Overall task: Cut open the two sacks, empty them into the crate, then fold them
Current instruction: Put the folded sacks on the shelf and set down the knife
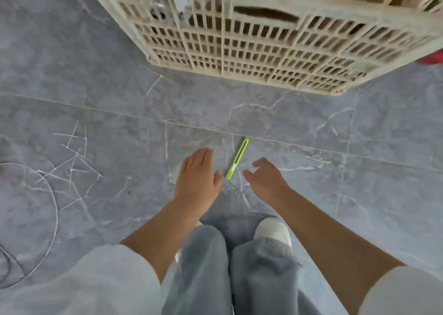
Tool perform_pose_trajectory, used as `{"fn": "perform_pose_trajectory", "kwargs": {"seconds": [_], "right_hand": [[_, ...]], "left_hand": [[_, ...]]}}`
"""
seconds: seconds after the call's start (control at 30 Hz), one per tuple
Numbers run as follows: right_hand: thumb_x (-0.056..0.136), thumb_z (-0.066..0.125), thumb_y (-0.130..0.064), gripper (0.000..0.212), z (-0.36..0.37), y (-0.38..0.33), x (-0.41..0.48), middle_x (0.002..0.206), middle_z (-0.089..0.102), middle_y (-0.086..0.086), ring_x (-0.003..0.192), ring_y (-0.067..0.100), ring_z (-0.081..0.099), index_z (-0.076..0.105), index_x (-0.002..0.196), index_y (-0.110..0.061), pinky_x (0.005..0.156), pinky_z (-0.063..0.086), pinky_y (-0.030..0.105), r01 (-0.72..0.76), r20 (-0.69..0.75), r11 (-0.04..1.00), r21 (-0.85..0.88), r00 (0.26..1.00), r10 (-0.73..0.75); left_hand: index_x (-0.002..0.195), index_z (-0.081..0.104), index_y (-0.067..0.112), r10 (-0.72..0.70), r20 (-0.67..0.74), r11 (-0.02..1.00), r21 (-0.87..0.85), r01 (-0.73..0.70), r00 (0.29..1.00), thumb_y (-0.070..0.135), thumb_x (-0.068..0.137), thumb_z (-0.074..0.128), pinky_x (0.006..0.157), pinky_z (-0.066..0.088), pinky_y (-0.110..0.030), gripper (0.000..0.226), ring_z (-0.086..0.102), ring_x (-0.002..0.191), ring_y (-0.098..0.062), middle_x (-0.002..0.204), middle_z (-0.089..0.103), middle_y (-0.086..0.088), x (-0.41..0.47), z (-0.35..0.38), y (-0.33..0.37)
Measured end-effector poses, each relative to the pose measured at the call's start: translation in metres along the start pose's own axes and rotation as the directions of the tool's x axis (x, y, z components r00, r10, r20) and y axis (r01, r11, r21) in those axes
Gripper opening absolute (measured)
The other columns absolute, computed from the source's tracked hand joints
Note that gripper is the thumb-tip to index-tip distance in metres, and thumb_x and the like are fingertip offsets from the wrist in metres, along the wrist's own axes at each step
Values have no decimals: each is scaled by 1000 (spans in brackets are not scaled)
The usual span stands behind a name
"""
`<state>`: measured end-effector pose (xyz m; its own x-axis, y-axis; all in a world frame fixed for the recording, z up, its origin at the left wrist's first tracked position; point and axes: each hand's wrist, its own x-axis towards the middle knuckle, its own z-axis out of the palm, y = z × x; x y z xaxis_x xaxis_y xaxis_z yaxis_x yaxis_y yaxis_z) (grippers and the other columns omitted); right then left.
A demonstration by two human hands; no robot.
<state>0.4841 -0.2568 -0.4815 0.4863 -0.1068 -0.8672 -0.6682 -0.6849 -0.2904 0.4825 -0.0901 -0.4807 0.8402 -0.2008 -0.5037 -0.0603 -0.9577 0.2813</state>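
A slim green and white utility knife (237, 158) lies on the grey marble floor between my two hands. My left hand (197, 176) hovers just left of it, fingers straight and holding nothing. My right hand (265, 178) is just right of the knife, fingers slightly curled and apart, also holding nothing. A cream slatted plastic crate (251, 41) stands at the top of the view, beyond the knife, with brown material showing through its slats. No whole sack is in view.
My legs in grey trousers and a white shoe (273, 229) fill the lower middle. White scratch marks (72, 168) cross the floor tiles at the left. Something red (431, 59) shows at the right edge beside the crate.
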Motion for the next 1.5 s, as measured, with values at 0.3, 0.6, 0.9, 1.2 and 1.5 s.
{"fn": "perform_pose_trajectory", "kwargs": {"seconds": [0.3, 0.6, 0.9, 1.2, 1.5], "right_hand": [[96, 50, -45, 48, 87, -16, 98, 127, 56, 10, 116, 33, 58, 38, 125, -9, 89, 45, 42, -233, -186, 966, 111, 950, 251], [100, 40, -13, 18, 46, -21, 12, 93, 64, 20, 74, 36, 70, 31, 116, -17, 68, 60, 49, -148, -119, 924, 352, 972, 201], [103, 40, -11, 12, -100, -120, -192, 66, 51, 10, 49, 21, 48, 47, 107, -2, 37, 41, 19, -45, -27, 639, 768, 994, 102], [103, 39, -17, 17, -328, -290, -464, 76, 63, 8, 69, 23, 67, 49, 113, -7, 70, 59, 35, 404, -321, 627, 666, 914, -248], [103, 43, -16, 16, -430, -321, -695, 76, 65, 9, 68, 21, 69, 51, 112, -5, 64, 59, 30, 699, -602, 472, 537, 710, -366]], "left_hand": [[146, 34, 7, 65, 18, 997, 36, -66, 998, 13, 88, 51, 118, 17, -32, 61, 30, 140, -20, 150, 37, -6, 30, 75, -61], [149, 26, 10, 55, 51, 997, -56, -52, 997, 17, 91, 49, 119, 11, -28, 63, 22, 144, -16, 155, 28, -3, -3, 14, -19], [147, 30, 12, 71, -127, 991, -107, -85, 989, 16, 90, 52, 116, 18, -30, 61, 29, 140, -17, 151, 34, -2, -74, -230, 70], [144, 38, 10, 221, -477, 953, -80, -293, 851, 14, 89, 55, 115, 22, -33, 57, 32, 139, -20, 149, 39, -4, -162, -569, 180], [144, 38, 11, 299, -774, 863, -30, -504, 558, 11, 91, 56, 115, 27, -37, 56, 34, 137, -22, 148, 40, -6, -303, -763, 268]]}}
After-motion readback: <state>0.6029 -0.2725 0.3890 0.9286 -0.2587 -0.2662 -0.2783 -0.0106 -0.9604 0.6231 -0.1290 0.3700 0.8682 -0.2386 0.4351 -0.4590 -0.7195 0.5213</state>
